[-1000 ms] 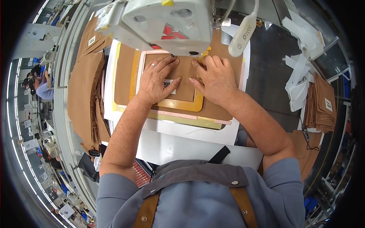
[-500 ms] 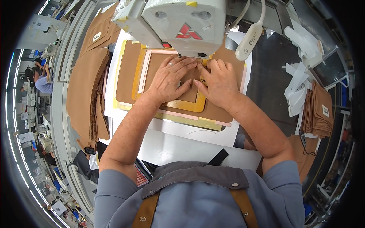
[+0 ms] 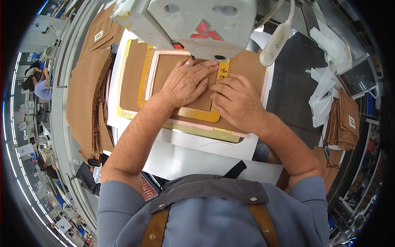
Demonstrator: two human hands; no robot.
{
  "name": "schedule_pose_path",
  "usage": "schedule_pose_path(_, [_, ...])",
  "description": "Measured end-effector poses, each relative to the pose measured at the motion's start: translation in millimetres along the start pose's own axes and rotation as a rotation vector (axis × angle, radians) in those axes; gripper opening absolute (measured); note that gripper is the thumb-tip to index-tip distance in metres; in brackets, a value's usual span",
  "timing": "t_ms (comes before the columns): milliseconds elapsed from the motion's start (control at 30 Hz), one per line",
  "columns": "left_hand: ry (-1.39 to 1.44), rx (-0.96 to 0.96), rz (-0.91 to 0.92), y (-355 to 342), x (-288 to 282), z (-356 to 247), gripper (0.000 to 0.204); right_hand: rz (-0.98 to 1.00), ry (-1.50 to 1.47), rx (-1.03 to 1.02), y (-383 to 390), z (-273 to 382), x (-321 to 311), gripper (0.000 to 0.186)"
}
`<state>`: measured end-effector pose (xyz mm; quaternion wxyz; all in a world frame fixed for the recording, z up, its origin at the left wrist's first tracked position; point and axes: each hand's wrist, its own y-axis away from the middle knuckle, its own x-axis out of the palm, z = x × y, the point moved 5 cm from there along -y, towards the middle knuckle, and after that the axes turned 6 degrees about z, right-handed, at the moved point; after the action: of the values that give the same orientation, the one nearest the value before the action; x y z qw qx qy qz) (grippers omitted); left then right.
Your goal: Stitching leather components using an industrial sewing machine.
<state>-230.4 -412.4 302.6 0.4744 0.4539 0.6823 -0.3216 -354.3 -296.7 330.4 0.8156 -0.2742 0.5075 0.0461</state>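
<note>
So, clock centred on the middle of the view: the yellow frame [image 3: 205,115] sits just off centre toward 12, right below the sewing machine head [image 3: 201,18], lying on a big brown sheet [image 3: 131,80] with a smaller brown panel [image 3: 164,72] inside it.

Left hand [image 3: 185,82] is palm down on that panel, fingers mostly pressed together and pointing at the frame's 2 o'clock corner, thumb a little out. Right hand [image 3: 238,99] is on the frame's 3 o'clock side, fingers curled over the bar and slightly apart. Can't tell if it's actually pinching the bar or just resting there.

If I had to call the step, I'd say smoothing the panel flat and squaring it to the frame. Next move, imo, calls for light, even pressure so neither one skids, plus fingertips kept clear of the machine.

Containers: can't make out a proper one near the hands. The frame comes closest, and it just surrounds the panel. Loose stuff: brown pile [image 3: 86,101] toward 10, brown stack [image 3: 345,119] at 3, white scraps [image 3: 321,96] between 2 and 3.
</note>
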Motion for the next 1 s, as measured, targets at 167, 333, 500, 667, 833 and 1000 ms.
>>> schedule_pose_path(167, [-0.036, 0.014, -0.044, -1, 3, 1, 0.044, 0.140, -0.097, -0.139, -4, -2, 9, 0.016])
schedule_pose_path(333, [-0.059, 0.039, -0.093, 1, 5, 2, 0.044, 0.186, -0.113, -0.222, -10, 1, 14, 0.016])
schedule_pose_path(500, [-0.062, 0.035, -0.129, 2, 8, 3, 0.047, 0.213, -0.161, -0.238, -11, 7, 16, 0.010])
schedule_pose_path(667, [-0.064, 0.040, -0.112, 4, 10, 4, 0.051, 0.219, -0.156, -0.288, -17, 6, 20, 0.010])
schedule_pose_path(833, [-0.059, 0.038, -0.112, 5, 10, 6, 0.051, 0.231, -0.216, -0.302, -19, 4, 26, 0.010])
schedule_pose_path(1000, [0.004, 0.064, -0.140, 6, 8, 4, 0.050, 0.267, -0.250, -0.299, -19, 3, 28, 0.012])
